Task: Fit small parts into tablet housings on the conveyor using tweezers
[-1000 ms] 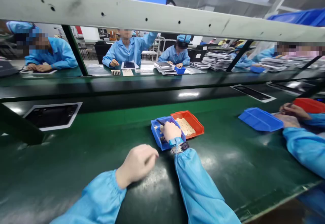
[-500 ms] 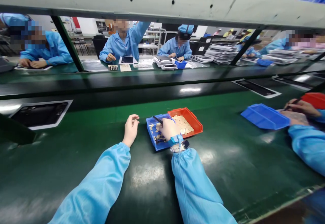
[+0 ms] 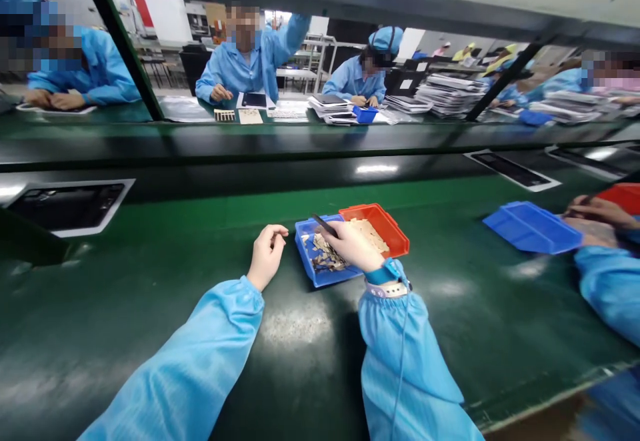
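My right hand (image 3: 354, 245) is closed around slim black tweezers (image 3: 326, 226), whose back end points up and to the left. It hovers over a blue bin (image 3: 320, 281) holding small tan and dark flat pieces (image 3: 327, 254); the tips are hidden behind the hand. Against the blue bin's far right side stands a red bin (image 3: 399, 244) with a pile of tan pieces (image 3: 369, 231). Left of the blue bin, my left hand (image 3: 267, 254) rests at the green bench, fingers loosely bent and apart, nothing visible in them.
A dark panel with a white border (image 3: 70, 204) lies at left, another panel (image 3: 515, 169) at far right. Beyond a second blue bin (image 3: 535, 227), a co-worker's hands (image 3: 595, 217) work on the right. Across the bench, several people sit behind a low ledge (image 3: 240, 141).
My right hand has lifted and drawn back to the right, exposing more pieces in the blue bin. My left hand's fingers have curled slightly more. The view has tilted down a little.
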A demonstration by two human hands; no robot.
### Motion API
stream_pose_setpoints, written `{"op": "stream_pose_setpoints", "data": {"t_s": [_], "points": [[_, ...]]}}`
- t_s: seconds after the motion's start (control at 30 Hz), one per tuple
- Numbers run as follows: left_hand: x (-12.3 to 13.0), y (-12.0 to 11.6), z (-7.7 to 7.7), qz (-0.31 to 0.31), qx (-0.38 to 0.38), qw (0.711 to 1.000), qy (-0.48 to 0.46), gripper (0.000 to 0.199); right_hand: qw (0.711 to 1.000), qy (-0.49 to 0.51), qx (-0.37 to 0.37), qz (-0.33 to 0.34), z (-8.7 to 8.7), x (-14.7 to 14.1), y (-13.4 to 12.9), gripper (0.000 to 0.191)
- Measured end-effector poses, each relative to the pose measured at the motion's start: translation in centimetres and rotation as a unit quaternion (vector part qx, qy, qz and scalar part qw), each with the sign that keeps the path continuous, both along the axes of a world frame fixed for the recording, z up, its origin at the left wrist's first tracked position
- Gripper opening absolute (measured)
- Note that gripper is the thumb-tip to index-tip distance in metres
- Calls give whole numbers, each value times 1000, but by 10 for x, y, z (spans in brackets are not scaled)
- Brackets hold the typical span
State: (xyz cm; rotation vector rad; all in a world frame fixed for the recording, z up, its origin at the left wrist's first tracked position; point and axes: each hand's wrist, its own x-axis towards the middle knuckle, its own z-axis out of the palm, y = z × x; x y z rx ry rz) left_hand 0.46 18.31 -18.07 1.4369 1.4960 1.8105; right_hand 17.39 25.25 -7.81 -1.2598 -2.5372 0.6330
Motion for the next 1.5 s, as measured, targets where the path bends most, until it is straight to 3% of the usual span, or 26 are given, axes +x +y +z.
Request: {"op": "stream_pose_setpoints", "data": {"t_s": [0.33, 0.5, 0.83, 1.1, 1.3, 1.5], "points": [[2, -3, 8, -97, 28, 992, 74, 18, 997, 48, -7, 66, -1, -10, -5, 13], [2, -3, 7, -85, 39, 992, 80, 7, 995, 63, -20, 78, 5, -15, -15, 17], [1, -5, 12, -83, 61, 990, 91, 7, 991, 94, -44, 87, 8, -19, -19, 11], [0, -4, 13, -88, 73, 990, 87, 12, 990, 139, 11, -1, -1, -24, -18, 18], [-2, -2, 10, -69, 77, 992, 70, 15, 990, 133, -30, 42, 3, -28, -23, 19], [-1, -2, 9, -67, 66, 993, 68, 15, 991, 124, -41, 34, 1, -30, -21, 26]]}}
